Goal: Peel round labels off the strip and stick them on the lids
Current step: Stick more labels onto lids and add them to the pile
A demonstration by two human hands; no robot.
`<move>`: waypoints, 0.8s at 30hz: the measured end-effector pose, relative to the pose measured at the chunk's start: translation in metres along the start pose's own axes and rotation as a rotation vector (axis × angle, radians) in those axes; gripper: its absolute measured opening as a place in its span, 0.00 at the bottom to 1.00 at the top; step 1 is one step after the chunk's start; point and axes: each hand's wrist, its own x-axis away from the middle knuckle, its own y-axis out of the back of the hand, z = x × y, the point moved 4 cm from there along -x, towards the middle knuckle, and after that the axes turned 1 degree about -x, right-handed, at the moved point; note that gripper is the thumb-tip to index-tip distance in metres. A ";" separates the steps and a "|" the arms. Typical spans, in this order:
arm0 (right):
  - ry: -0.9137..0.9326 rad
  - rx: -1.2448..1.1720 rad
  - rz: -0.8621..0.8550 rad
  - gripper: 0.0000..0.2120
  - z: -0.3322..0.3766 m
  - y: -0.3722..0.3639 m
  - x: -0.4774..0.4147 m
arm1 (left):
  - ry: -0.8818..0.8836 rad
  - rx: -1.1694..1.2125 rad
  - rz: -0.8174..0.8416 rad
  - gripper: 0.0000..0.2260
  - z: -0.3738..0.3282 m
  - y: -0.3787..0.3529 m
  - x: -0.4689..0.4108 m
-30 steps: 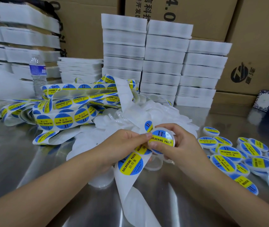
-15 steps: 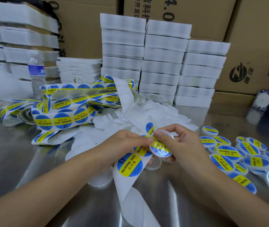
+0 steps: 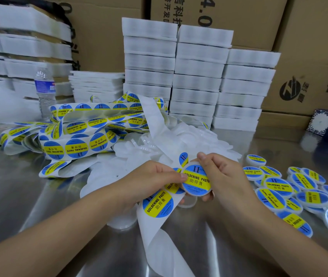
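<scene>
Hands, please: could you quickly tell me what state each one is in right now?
Left hand: closed, gripping the label strip, thumb tip against the labelled lid.
Right hand: closed, holding the labelled lid.

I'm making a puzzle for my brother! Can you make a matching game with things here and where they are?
Things: 1 water bottle; 2 strip; 3 lid; 4 pile of labelled lids.
Places: A in the left hand; B in the right hand; C lying on the right; D standing far left.
Pairs: 1-D, 2-A, 3-B, 4-C.
</scene>
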 end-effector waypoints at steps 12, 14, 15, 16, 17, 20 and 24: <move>-0.021 0.046 0.019 0.17 -0.001 -0.002 0.003 | -0.011 -0.145 -0.043 0.11 -0.001 0.000 -0.003; -0.046 -0.025 0.058 0.16 0.000 -0.005 0.005 | -0.009 -0.118 -0.027 0.09 0.000 0.001 -0.003; -0.046 -0.029 0.072 0.16 0.001 -0.005 0.005 | -0.007 -0.094 -0.012 0.08 0.000 0.001 -0.002; -0.034 -0.012 0.077 0.16 0.002 -0.005 0.005 | -0.005 -0.073 0.001 0.07 0.001 0.001 -0.002; -0.014 0.017 0.071 0.16 0.001 -0.005 0.004 | -0.001 -0.055 0.011 0.07 0.001 0.001 -0.003; 0.079 0.198 0.042 0.13 -0.003 -0.002 0.001 | 0.012 -0.040 -0.004 0.08 0.003 0.002 -0.004; 0.218 0.456 0.111 0.20 -0.003 -0.001 0.001 | 0.024 -0.071 -0.084 0.09 0.004 0.005 -0.006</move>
